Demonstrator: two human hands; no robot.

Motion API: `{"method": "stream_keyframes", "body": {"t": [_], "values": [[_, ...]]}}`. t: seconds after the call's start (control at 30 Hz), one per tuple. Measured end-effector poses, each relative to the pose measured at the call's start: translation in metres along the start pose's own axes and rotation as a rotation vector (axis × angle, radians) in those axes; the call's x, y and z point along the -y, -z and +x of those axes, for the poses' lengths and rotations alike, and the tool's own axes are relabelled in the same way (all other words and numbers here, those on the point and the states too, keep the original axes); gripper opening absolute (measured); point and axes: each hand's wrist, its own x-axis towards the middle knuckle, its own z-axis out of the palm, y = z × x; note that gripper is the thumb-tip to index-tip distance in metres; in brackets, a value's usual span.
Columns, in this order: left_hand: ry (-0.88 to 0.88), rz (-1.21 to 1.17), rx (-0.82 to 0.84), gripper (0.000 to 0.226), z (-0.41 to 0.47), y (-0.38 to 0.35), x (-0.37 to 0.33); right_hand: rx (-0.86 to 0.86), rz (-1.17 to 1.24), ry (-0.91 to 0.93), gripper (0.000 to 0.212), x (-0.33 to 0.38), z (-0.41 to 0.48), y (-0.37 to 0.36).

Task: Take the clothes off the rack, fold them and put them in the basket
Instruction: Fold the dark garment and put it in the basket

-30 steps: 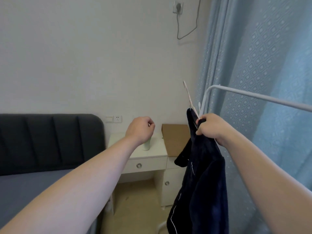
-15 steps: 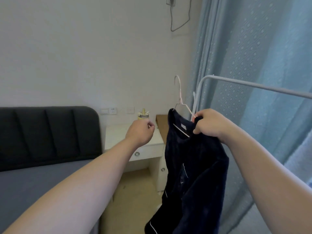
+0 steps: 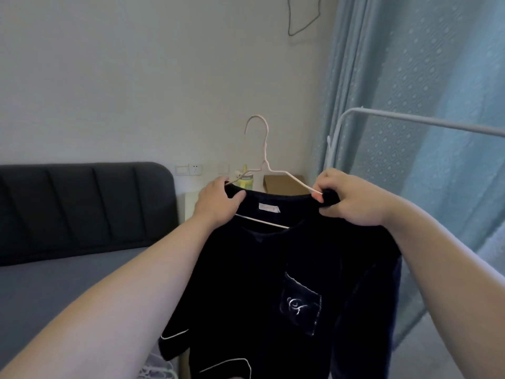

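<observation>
A dark navy top with white piping and a chest pocket hangs on a pale wire hanger, held up in front of me, off the rack. My left hand grips the collar at its left shoulder. My right hand grips the collar's right end together with the hanger's arm. The white rack rail runs at the right, bare where it shows. A white mesh basket rim peeks out at the bottom, mostly hidden by my left arm.
A bed with a dark padded headboard and grey mattress fills the left. Behind the top stand a white bedside cabinet, a yellow-green bottle and a cardboard box. Blue curtains hang at the right.
The top has swung round to face me and moved left, away from the rack. My left hand, held apart before, has come in and taken hold of the collar.
</observation>
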Motion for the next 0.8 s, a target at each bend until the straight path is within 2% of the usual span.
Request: {"method": "stream_keyframes", "body": {"t": [0.1, 0.17, 0.3, 0.33, 0.37, 0.4, 0.47, 0.5, 0.67, 0.8], "values": [[0.019, 0.071, -0.06, 0.048, -0.008, 0.017, 0.016, -0.018, 0.038, 0.023, 0.034, -0.008, 0.008, -0.021], [0.087, 0.148, -0.032, 0.046, -0.014, 0.027, 0.03, -0.037, 0.07, 0.028, 0.028, -0.008, 0.013, -0.034], [0.17, 0.163, 0.041, 0.023, -0.027, 0.042, 0.059, 0.0, 0.179, 0.009, 0.036, 0.0, 0.018, -0.047], [0.176, 0.149, 0.046, 0.025, -0.03, 0.047, 0.064, 0.01, 0.19, -0.022, 0.038, 0.006, 0.02, -0.05], [0.182, 0.134, 0.056, 0.03, -0.033, 0.052, 0.069, 0.001, 0.19, -0.063, 0.046, 0.01, 0.024, -0.053], [0.17, 0.125, 0.07, 0.033, -0.036, 0.056, 0.069, -0.016, 0.148, -0.117, 0.064, 0.014, 0.027, -0.055], [0.134, 0.118, 0.089, 0.025, -0.044, 0.067, 0.07, -0.017, 0.05, -0.194, 0.095, 0.023, 0.035, -0.06], [0.114, 0.114, 0.083, 0.022, -0.047, 0.072, 0.069, -0.014, 0.025, -0.217, 0.098, 0.025, 0.038, -0.062], [0.006, 0.134, 0.049, 0.025, -0.059, 0.089, 0.051, 0.072, -0.014, -0.183, 0.09, 0.041, 0.047, -0.079], [-0.079, 0.156, -0.01, 0.023, -0.063, 0.098, 0.034, 0.023, 0.009, -0.121, 0.067, 0.063, 0.048, -0.089]]}}
